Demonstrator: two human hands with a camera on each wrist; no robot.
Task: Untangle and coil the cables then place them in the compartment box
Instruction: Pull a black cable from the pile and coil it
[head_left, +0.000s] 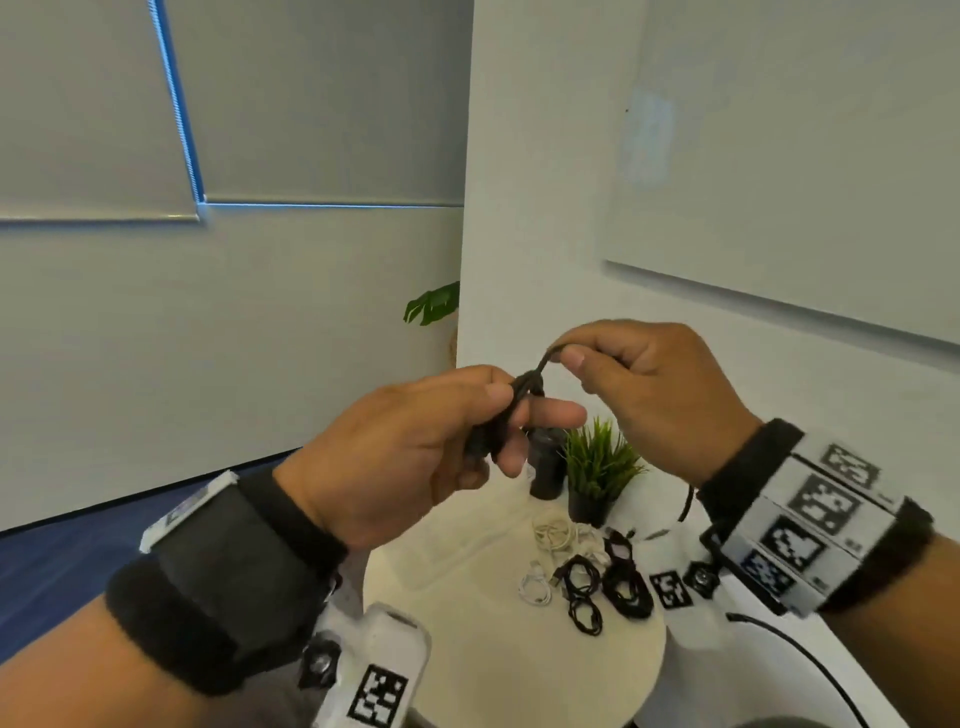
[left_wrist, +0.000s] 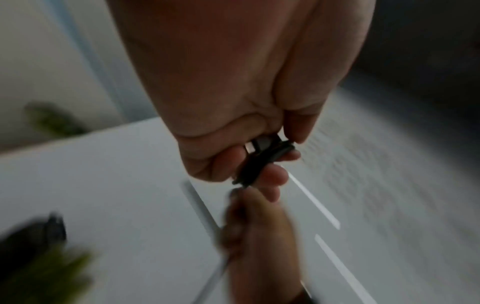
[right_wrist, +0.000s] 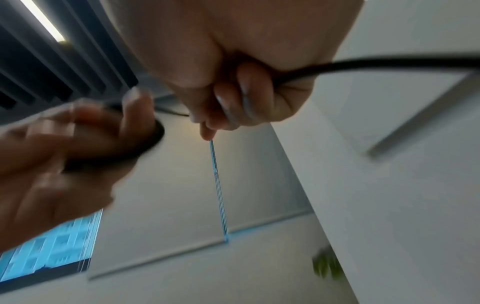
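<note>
Both hands work up at chest height, above a round table (head_left: 467, 649). Seen from the head camera, the left hand (head_left: 410, 447) has thumb and fingers curled round a small bundle of black cable (head_left: 511, 410), its index finger stretched out under the loops. The right hand (head_left: 644, 384) pinches the free run of that cable between thumb and forefinger, just beside the bundle, with a short arc of cable bridging the two. Down on the table lie more coils (head_left: 587, 592), black and white, close together near a small plant (head_left: 597, 467) and a dark cylinder (head_left: 545, 462). No compartment box can be made out with certainty.

From the left wrist, blurred, the loops (left_wrist: 262, 162) sit stacked across the fingertips, held under the thumb; the right hand shows below, smeared.

From the right wrist, the fingers (right_wrist: 249, 96) are closed on the cable (right_wrist: 376, 65), whose tail trails off to the right edge; the left hand and its dark coil are a blur at left.

The step looks like winding, well along for this cable. To do it well, I would keep the loops even and flat under the left thumb, feed slack through the right pinch with light tension, and let the tail twist freely so no kink gets wound in.
</note>
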